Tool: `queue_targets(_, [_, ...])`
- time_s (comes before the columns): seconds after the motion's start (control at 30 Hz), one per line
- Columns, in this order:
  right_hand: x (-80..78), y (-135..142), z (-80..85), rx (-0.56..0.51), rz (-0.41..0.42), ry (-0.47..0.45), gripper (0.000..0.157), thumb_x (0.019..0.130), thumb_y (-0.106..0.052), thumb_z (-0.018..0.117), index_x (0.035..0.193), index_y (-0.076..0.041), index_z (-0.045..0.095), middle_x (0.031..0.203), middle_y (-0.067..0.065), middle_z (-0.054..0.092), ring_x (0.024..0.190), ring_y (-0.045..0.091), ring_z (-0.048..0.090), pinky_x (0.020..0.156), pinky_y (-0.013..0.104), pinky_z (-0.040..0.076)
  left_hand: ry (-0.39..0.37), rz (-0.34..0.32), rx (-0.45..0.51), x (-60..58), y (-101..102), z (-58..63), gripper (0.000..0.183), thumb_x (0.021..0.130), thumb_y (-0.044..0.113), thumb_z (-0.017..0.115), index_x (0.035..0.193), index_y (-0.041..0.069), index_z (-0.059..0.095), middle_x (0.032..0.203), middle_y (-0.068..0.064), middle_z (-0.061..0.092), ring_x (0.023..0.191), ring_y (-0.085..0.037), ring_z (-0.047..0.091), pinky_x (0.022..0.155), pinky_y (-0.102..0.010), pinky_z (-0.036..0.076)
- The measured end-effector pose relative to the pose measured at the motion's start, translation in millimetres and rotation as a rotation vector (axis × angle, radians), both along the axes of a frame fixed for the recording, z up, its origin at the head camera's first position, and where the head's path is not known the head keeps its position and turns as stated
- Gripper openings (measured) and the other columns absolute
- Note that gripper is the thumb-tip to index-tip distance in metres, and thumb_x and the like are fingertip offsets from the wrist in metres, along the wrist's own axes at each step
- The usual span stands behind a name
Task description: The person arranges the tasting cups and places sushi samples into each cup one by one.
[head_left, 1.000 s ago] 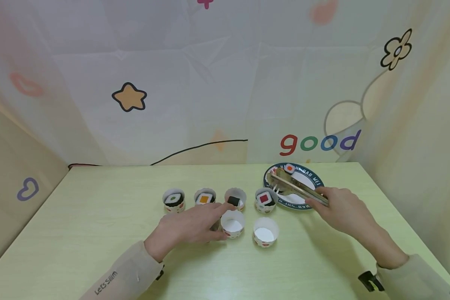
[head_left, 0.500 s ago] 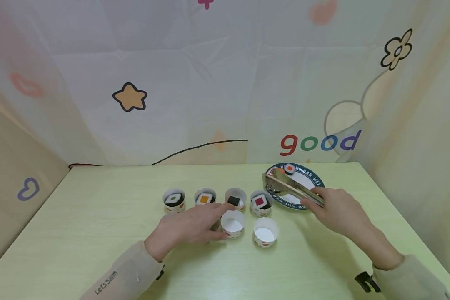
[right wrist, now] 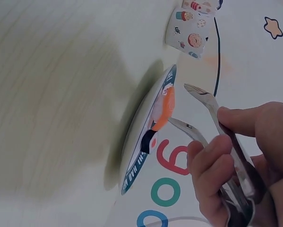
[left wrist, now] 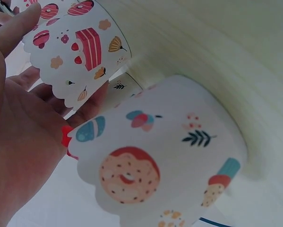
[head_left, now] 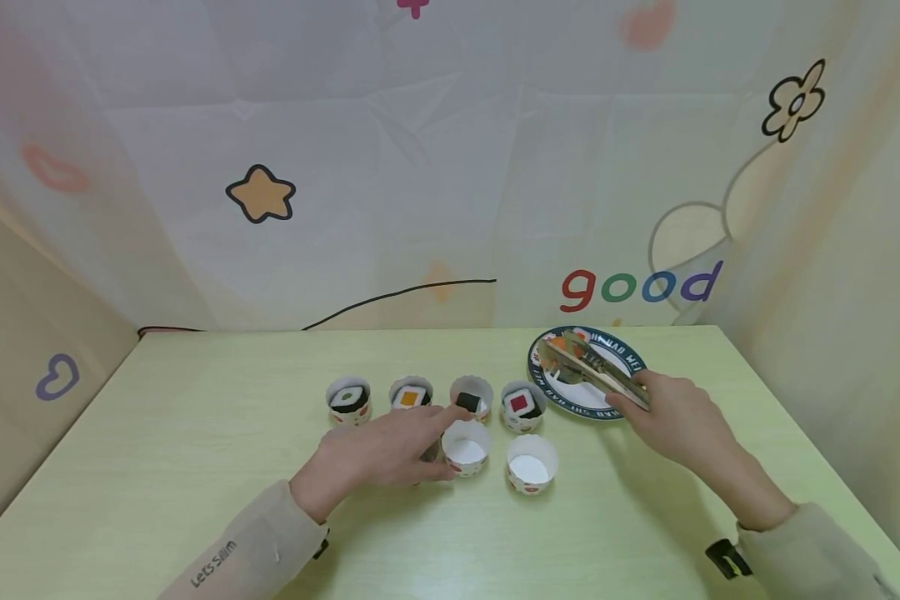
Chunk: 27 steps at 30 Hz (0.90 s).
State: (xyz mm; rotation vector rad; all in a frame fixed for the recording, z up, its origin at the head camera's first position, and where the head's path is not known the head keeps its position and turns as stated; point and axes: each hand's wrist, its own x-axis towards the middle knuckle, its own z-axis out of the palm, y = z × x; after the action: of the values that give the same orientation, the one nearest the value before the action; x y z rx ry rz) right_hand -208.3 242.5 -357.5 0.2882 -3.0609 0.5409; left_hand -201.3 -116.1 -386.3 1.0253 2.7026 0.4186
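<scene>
- Metal tongs (head_left: 592,377) are gripped in the right hand (head_left: 678,425), fingers and thumb curled round the handles; the two tips stand slightly apart, nothing between them, over the far part of the plate (head_left: 617,408).
- Orange-topped sushi piece (head_left: 572,340) lies at the far rim of the blue-rimmed plate, just beside the tong tips; the right wrist view shows it (right wrist: 162,109) near the tips but apart from them.
- Left hand (head_left: 382,454) rests on the pale green table (head_left: 195,467) with its fingers loosely stretched, thumb and forefinger touching an empty paper cup (head_left: 465,447) in the near row.
- Another empty paper cup (head_left: 532,463) stands just to its right.
- Farther back runs a row of four filled cups: a green-centred roll (head_left: 348,398) at the left, then an orange-centred roll (head_left: 410,396), a black piece (head_left: 468,402), and a red-centred roll (head_left: 520,403) nearest the plate.
- Behind the table hangs a sheet printed with a star (head_left: 260,194) and the word "good" (head_left: 640,285).
</scene>
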Motion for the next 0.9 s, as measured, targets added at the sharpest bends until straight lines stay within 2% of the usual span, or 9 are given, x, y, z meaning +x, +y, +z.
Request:
queue_targets(0.23, [-5.9, -5.8, -3.0, 0.006, -0.001, -0.019, 0.038, 0.101, -0.033, 0.065, 0.097, 0.004, 0.061, 0.069, 0.006, 0.054, 0.058, 0.021, 0.05, 0.051, 0.032, 0.036, -0.001, -0.01, 0.01, -1.4, 0.1, -0.6, 0.067, 0.098, 0.045, 0.07, 0.153, 0.021, 0.04, 0.135, 0.001, 0.06, 0.11, -0.012, 0.058, 0.096, -0.035, 0.048])
queue_targets(0.37, [-6.8, -7.9, -2.5, 0.043, -0.01, 0.001, 0.035, 0.1, -0.032, 0.067, 0.094, 0.002, 0.059, 0.067, 0.006, 0.051, 0.056, 0.021, 0.049, 0.05, 0.032, 0.035, -0.012, -0.005, 0.01, -1.7, 0.4, -0.5, 0.067, 0.098, 0.044, 0.07, 0.154, 0.022, 0.039, 0.136, 0.001, 0.06, 0.11, -0.012, 0.058, 0.096, -0.035, 0.048])
queue_targets(0.53, [-5.7, -6.6, -1.7, 0.1, -0.015, 0.017, 0.032, 0.099, -0.027, 0.069, 0.097, 0.003, 0.06, 0.067, 0.006, 0.049, 0.055, 0.02, 0.047, 0.049, 0.031, 0.034, -0.039, 0.02, -0.006, -1.5, 0.7, -0.6, 0.068, 0.098, 0.046, 0.069, 0.155, 0.025, 0.038, 0.137, 0.003, 0.059, 0.109, -0.01, 0.057, 0.097, -0.036, 0.047])
queue_targets(0.7, [-5.0, -0.5, -1.5, 0.098, -0.003, 0.0, 0.026, 0.1, -0.023, 0.068, 0.098, 0.002, 0.062, 0.068, 0.005, 0.049, 0.055, 0.019, 0.046, 0.048, 0.031, 0.034, -0.058, 0.033, -0.014, -1.4, 0.7, -0.7, 0.068, 0.098, 0.048, 0.068, 0.156, 0.028, 0.037, 0.136, 0.006, 0.058, 0.109, -0.008, 0.055, 0.099, -0.036, 0.047])
queue_targets(0.9, [-7.3, -0.3, -4.1, 0.1, -0.033, -0.003, 0.036, 0.1, -0.03, 0.067, 0.101, 0.006, 0.061, 0.068, 0.007, 0.05, 0.055, 0.02, 0.048, 0.048, 0.031, 0.034, -0.057, 0.032, -0.016, -1.5, 0.8, -0.6, 0.069, 0.098, 0.047, 0.068, 0.156, 0.028, 0.036, 0.137, 0.006, 0.058, 0.11, -0.008, 0.055, 0.098, -0.036, 0.047])
